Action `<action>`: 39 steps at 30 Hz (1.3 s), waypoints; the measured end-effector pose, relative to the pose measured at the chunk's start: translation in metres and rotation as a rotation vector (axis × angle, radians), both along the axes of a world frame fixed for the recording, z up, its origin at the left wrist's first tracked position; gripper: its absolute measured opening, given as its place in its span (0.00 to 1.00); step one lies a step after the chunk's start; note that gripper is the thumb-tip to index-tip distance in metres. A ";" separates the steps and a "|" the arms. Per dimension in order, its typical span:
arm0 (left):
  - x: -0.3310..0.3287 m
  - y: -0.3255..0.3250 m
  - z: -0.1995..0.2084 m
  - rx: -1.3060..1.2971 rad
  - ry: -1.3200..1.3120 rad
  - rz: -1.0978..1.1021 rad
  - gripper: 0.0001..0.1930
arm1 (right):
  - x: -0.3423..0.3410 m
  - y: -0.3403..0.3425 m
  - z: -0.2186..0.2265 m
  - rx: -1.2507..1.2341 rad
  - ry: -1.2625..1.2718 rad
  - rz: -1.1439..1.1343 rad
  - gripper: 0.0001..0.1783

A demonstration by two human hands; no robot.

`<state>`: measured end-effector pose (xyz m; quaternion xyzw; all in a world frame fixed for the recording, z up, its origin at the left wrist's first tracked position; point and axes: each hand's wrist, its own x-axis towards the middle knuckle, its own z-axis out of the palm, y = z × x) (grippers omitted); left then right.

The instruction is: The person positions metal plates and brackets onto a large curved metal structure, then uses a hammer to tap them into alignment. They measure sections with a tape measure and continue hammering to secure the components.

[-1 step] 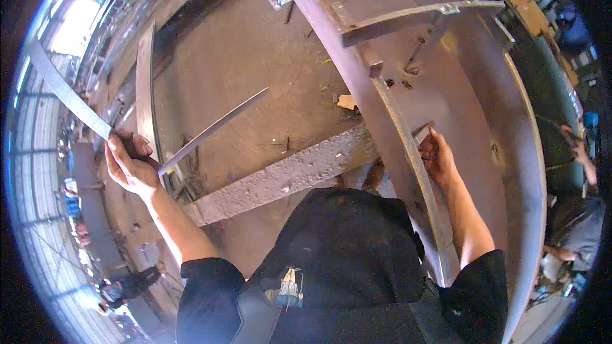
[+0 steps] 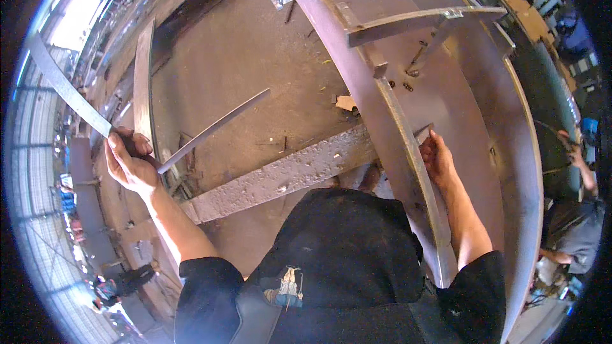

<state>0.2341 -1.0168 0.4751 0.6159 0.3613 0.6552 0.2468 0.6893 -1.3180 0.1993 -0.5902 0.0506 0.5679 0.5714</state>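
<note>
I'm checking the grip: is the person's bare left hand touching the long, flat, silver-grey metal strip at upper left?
Touching. The head view shows the strip running down into the left hand, its near end gripped by the fingers.

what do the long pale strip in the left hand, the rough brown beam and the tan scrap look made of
Long pale strip: probably bare metal; smooth greyish sheen, thin even width. Rough brown beam: likely steel, dull like rust or primer, its face bumpy and speckled. Tan scrap: perhaps cardboard or wood, matte; too small to tell.
</note>
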 end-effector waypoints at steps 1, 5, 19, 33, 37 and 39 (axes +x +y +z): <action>-0.008 -0.003 -0.005 0.002 -0.009 0.022 0.17 | 0.000 0.000 0.001 0.010 -0.025 -0.001 0.27; -0.052 -0.011 -0.020 -0.055 -0.031 0.128 0.18 | -0.007 0.000 0.025 -0.289 -0.407 0.168 0.23; -0.090 0.028 0.031 0.123 -0.281 -0.059 0.22 | -0.004 0.027 0.062 0.084 -1.596 0.797 0.13; 0.068 -0.012 0.095 0.387 -0.227 -0.400 0.22 | 0.016 0.081 0.024 0.065 -1.714 0.706 0.17; 0.099 -0.008 0.098 0.390 -0.249 -0.508 0.18 | 0.021 0.079 0.015 0.134 -1.717 0.741 0.12; 0.121 -0.006 0.102 0.372 -0.253 -0.547 0.19 | 0.027 0.078 0.014 0.097 -1.735 0.784 0.12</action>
